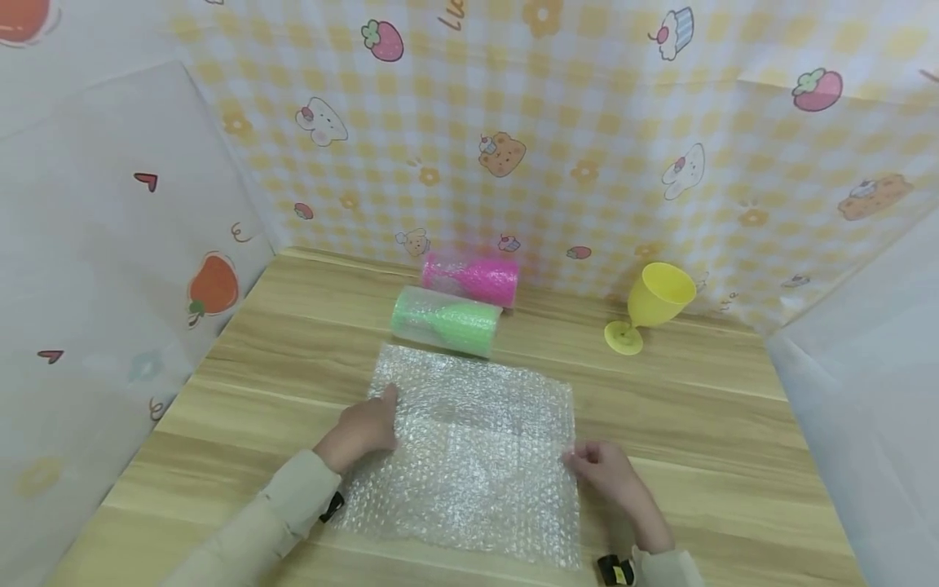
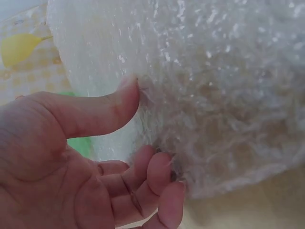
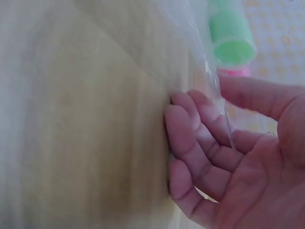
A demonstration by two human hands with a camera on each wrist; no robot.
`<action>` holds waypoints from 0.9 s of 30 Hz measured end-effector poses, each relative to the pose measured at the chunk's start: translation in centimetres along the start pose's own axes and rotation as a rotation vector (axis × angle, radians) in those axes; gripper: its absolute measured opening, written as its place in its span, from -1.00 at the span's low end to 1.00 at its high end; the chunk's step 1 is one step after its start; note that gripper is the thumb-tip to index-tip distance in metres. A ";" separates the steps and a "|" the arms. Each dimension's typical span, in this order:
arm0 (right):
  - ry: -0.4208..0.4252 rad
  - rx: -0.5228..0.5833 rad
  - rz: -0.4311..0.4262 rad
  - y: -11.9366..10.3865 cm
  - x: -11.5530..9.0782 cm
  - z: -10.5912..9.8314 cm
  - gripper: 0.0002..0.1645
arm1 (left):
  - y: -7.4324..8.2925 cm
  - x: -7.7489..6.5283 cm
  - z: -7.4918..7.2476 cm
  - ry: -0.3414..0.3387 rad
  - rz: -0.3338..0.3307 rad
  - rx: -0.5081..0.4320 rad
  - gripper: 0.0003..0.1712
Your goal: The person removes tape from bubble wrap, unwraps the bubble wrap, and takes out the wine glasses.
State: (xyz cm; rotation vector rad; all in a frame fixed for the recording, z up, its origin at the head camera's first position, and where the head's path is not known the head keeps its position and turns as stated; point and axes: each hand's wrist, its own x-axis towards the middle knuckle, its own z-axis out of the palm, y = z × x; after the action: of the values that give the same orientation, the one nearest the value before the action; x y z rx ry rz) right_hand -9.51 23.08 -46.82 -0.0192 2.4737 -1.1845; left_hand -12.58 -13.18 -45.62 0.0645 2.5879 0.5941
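A clear sheet of bubble wrap stretches between both hands over the wooden table. At its left edge, my left hand grips it, with thumb and curled fingertips against the plastic. Opposite, my right hand pinches the right edge; in the right wrist view the thin film passes between thumb and fingers. Just beyond the far edge lies a green goblet rolled in bubble wrap. Behind that is a pink goblet, wrapped likewise.
An unwrapped yellow goblet stands at the back right of the table. A yellow checked cloth hangs along the back, with pale cloth panels at the sides. Black bands show at both wrists.
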 end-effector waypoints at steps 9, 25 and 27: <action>0.127 -0.010 0.131 0.7 -1.3 1.4 -0.76 | -0.5 -0.7 1.0 0.049 0.080 0.006 0.02; 0.239 0.250 0.389 7.5 -7.2 -2.6 -0.66 | 4.1 -4.8 4.3 0.124 0.519 0.092 -0.47; 0.250 0.278 0.443 8.6 -8.1 -3.2 -0.61 | 5.8 -5.7 4.9 0.151 0.606 0.176 -0.60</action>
State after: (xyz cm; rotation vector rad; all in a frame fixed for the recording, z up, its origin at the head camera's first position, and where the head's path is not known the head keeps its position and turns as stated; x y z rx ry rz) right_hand -1.87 32.45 -48.68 0.7535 2.3101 -1.3733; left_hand -5.62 -6.86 -44.52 0.9172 2.7516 0.5869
